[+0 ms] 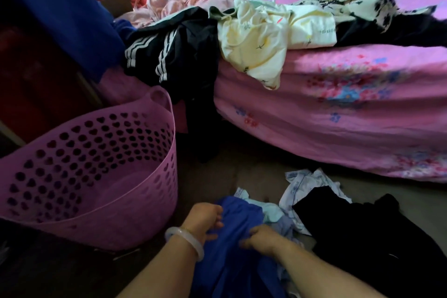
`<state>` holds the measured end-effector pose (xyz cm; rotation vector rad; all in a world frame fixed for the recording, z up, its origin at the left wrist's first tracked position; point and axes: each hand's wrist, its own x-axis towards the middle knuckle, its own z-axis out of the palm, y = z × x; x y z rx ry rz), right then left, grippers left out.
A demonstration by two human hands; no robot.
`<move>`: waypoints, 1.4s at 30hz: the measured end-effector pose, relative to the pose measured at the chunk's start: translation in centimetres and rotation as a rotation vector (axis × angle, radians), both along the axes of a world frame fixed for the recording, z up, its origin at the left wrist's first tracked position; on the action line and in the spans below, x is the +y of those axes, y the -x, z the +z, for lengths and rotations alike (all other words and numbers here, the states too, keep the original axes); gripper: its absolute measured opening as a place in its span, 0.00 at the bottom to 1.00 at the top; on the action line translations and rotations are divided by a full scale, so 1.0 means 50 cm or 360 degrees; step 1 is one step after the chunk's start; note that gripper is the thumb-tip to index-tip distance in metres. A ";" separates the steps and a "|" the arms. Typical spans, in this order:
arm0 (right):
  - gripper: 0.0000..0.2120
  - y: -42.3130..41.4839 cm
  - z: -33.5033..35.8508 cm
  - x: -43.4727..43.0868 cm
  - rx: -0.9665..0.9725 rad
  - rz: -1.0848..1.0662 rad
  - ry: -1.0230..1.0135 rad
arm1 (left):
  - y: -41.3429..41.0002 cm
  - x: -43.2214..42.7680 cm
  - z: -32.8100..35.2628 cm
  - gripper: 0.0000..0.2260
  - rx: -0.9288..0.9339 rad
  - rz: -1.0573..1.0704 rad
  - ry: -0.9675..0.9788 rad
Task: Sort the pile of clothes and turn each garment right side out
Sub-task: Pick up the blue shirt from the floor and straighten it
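The laundry basket (96, 176) is smooth purple plastic, faintly glossy — its walls pierced with holes. The blue garment (232, 256) looks soft matt cloth; the bangle (186, 242) — pale, glossy, translucent.

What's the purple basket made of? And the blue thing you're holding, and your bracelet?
Purple basket: likely plastic, smooth, with moulded holes. Blue garment: soft cloth, it bunches and folds. Bracelet: pale, glossy, translucent-looking; perhaps jade or glass.

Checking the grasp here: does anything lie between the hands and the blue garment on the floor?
Nothing visible does: the left hand and the right hand both grip the blue garment directly.
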<state>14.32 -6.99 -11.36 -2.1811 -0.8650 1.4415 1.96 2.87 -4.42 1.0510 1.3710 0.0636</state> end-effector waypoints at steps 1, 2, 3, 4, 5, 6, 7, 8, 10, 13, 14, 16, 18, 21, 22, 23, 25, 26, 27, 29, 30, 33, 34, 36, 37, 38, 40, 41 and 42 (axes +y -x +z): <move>0.10 0.004 0.005 0.012 0.0078 -0.0229 -0.0135 | -0.001 0.003 0.000 0.07 0.0037 -0.0021 -0.0014; 0.07 0.007 0.012 0.029 0.0172 -0.0514 -0.0285 | 0.002 0.006 0.003 0.08 0.0057 -0.0029 -0.0009; 0.05 0.008 0.028 0.047 0.0277 -0.0816 -0.0435 | 0.002 0.012 0.005 0.10 0.0054 -0.0037 0.0010; 0.04 0.005 0.049 0.067 0.0410 -0.1058 -0.0597 | 0.002 0.016 0.009 0.13 0.0028 -0.0041 0.0034; 0.04 0.001 0.075 0.084 0.0553 -0.1205 -0.0762 | 0.002 0.018 0.012 0.18 -0.0034 -0.0031 0.0068; 0.03 -0.003 0.111 0.098 0.0718 -0.1262 -0.0923 | 0.000 0.016 0.020 0.24 -0.0136 -0.0016 0.0086; 0.04 -0.007 0.149 0.103 0.0875 -0.1255 -0.1073 | -0.004 0.012 0.032 0.28 -0.0268 0.0028 0.0112; 0.05 -0.010 0.190 0.106 0.1023 -0.1201 -0.1194 | -0.011 0.012 0.042 0.32 -0.0409 0.0111 0.0159; 0.08 -0.020 0.259 0.094 0.1179 -0.0967 -0.1338 | -0.026 0.020 0.066 0.38 -0.0744 0.0294 0.0340; 0.10 -0.019 0.346 0.047 0.1221 -0.0298 -0.1320 | -0.045 0.044 0.126 0.26 -0.1180 0.0327 0.0445; 0.11 -0.019 0.361 0.030 0.1174 -0.0058 -0.1227 | -0.050 0.045 0.144 0.20 -0.1194 0.0290 0.0390; 0.10 -0.034 0.385 0.007 0.1026 0.0215 -0.1053 | -0.059 0.042 0.185 0.12 -0.1001 0.0131 0.0222; 0.08 -0.061 0.404 0.002 0.0789 -0.0001 -0.1057 | -0.055 0.035 0.222 0.12 -0.1021 0.0042 0.0121; 0.07 -0.119 0.392 0.004 0.0142 -0.0751 -0.1253 | -0.044 0.027 0.274 0.12 -0.1199 0.0049 -0.0065; 0.11 -0.124 0.387 0.002 -0.0008 -0.0811 -0.1277 | -0.038 0.021 0.288 0.11 -0.1253 0.0051 -0.0071; 0.17 -0.119 0.380 -0.001 -0.0007 -0.0773 -0.1266 | -0.038 0.016 0.298 0.11 -0.1297 0.0048 -0.0041; 0.24 -0.106 0.365 -0.009 0.0422 -0.0669 -0.1189 | -0.040 0.009 0.314 0.12 -0.1459 0.0027 0.0030; 0.23 -0.091 0.373 -0.015 0.0806 -0.0693 -0.1078 | -0.040 0.004 0.320 0.13 -0.1524 0.0030 0.0032; 0.18 -0.078 0.387 -0.019 0.1139 -0.0710 -0.0992 | -0.044 0.000 0.322 0.16 -0.1578 0.0057 0.0021; 0.11 -0.073 0.406 -0.010 0.1448 -0.0747 -0.1065 | -0.047 -0.008 0.322 0.18 -0.1593 0.0097 -0.0048; 0.09 -0.077 0.413 -0.003 0.1343 -0.0835 -0.1154 | -0.049 -0.012 0.324 0.17 -0.1544 0.0108 -0.0154; 0.11 -0.094 0.429 0.006 0.0964 -0.0988 -0.1521 | -0.052 -0.006 0.319 0.12 -0.1300 0.0223 -0.0422; 0.11 -0.107 0.427 0.003 0.0731 -0.0977 -0.1580 | -0.050 -0.001 0.318 0.13 -0.1224 0.0265 -0.0407; 0.10 -0.133 0.424 -0.009 0.0053 -0.0869 -0.1615 | -0.042 0.009 0.316 0.14 -0.1163 0.0337 -0.0383; 0.10 -0.146 0.423 -0.013 -0.0212 -0.0838 -0.1624 | -0.039 0.011 0.313 0.13 -0.1140 0.0349 -0.0387; 0.10 -0.155 0.426 -0.018 -0.0353 -0.0837 -0.1632 | -0.037 0.013 0.307 0.11 -0.1113 0.0351 -0.0414; 0.10 -0.164 0.440 -0.026 -0.0372 -0.0931 -0.1708 | -0.034 0.022 0.291 0.09 -0.1023 0.0287 -0.0518; 0.10 -0.167 0.450 -0.028 -0.0335 -0.0974 -0.1739 | -0.035 0.027 0.280 0.09 -0.0942 0.0219 -0.0599; 0.10 -0.169 0.462 -0.031 -0.0269 -0.1009 -0.1757 | -0.037 0.030 0.270 0.09 -0.0822 0.0132 -0.0687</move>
